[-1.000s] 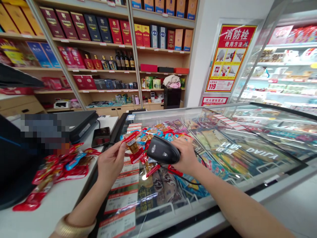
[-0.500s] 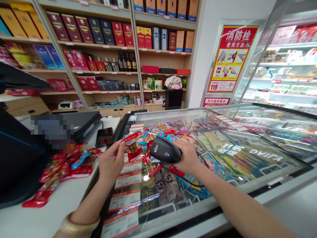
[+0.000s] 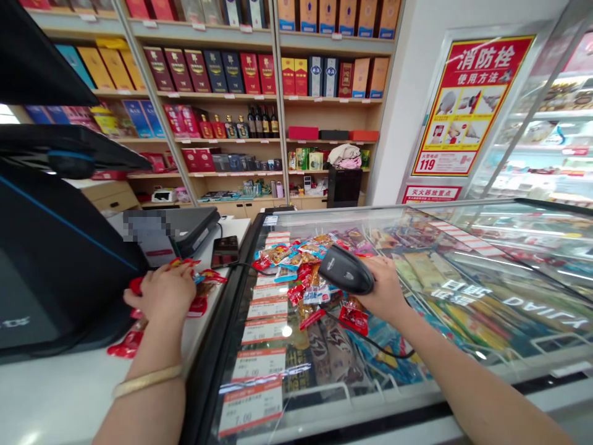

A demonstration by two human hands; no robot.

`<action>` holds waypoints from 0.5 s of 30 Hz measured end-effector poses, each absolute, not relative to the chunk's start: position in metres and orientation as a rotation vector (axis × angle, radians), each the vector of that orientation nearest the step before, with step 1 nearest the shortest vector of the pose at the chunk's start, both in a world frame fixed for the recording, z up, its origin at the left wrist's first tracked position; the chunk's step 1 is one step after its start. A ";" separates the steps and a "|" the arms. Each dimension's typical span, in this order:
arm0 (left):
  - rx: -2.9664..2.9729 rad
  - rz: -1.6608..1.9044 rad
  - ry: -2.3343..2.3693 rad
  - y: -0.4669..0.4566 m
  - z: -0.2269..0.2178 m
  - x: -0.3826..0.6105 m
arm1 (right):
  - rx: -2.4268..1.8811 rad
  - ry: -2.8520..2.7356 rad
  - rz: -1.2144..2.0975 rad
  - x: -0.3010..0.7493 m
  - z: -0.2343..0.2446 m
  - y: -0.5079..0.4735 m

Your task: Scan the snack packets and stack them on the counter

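Observation:
My right hand [image 3: 382, 290] grips a black handheld barcode scanner [image 3: 346, 270] above the glass freezer top [image 3: 319, 402]. Its cable runs down over the glass. Beneath and beside the scanner lies a loose heap of small red and blue snack packets [image 3: 308, 253]. At the left, my left hand [image 3: 167, 289] is down on a second pile of red snack packets [image 3: 210, 281] on the white counter. Its fingers curl over red wrappers, and the fingertips are partly hidden. A gold-coloured bangle [image 3: 148, 380] circles that wrist.
A black checkout terminal [image 3: 55, 272] stands close by my left hand. A dark phone [image 3: 225, 251] lies on the counter near the freezer's black edge [image 3: 222, 346]. Price labels [image 3: 259, 364] line the glass. Shelves of boxed bottles [image 3: 217, 71] fill the back wall.
My left hand has moved from beside the scanner, where it held up a red snack packet, left to the counter pile. The scanner stays in my right hand; the view has turned left.

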State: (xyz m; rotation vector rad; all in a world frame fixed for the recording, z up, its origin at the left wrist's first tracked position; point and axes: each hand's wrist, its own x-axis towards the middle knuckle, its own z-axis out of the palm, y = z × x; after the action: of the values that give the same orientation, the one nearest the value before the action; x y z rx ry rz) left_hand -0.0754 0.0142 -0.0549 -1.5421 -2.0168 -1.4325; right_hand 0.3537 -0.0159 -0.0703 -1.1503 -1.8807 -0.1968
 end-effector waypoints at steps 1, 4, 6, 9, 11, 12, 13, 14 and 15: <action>-1.487 -1.391 -2.045 0.015 -0.056 -0.069 | -1.158 -1.883 -0.192 0.354 -0.070 -0.016; -1.442 -1.253 -1.932 0.015 -0.051 -0.035 | -1.168 -1.879 -0.183 0.354 -0.070 -0.015; -1.656 -1.137 -1.801 0.016 -0.048 -0.008 | -1.181 -1.877 -0.181 0.354 -0.070 -0.014; -2.020 -0.793 -1.716 0.020 -0.052 0.025 | -1.200 -1.878 -0.186 0.354 -0.070 -0.014; -2.142 -0.540 -1.742 0.022 -0.059 0.036 | -1.207 -1.876 -0.196 0.354 -0.070 -0.013; -2.164 -0.435 -1.770 0.023 -0.063 0.039 | -1.213 -1.877 -0.201 0.354 -0.070 -0.013; -2.172 -0.346 -1.802 0.023 -0.065 0.040 | -1.220 -1.879 -0.205 0.354 -0.070 -0.013; -2.173 -0.271 -1.832 0.023 -0.068 0.040 | -1.227 -1.883 -0.207 0.355 -0.070 -0.013; -2.177 -0.208 -1.857 0.023 -0.069 0.040 | -1.233 -1.888 -0.207 0.355 -0.070 -0.013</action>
State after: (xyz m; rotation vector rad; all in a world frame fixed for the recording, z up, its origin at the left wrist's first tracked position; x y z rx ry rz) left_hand 0.0396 0.0230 -0.0688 -2.1769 -1.8568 -0.2083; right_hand 0.3546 -0.0127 -0.0700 -1.2326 -1.8880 -0.2070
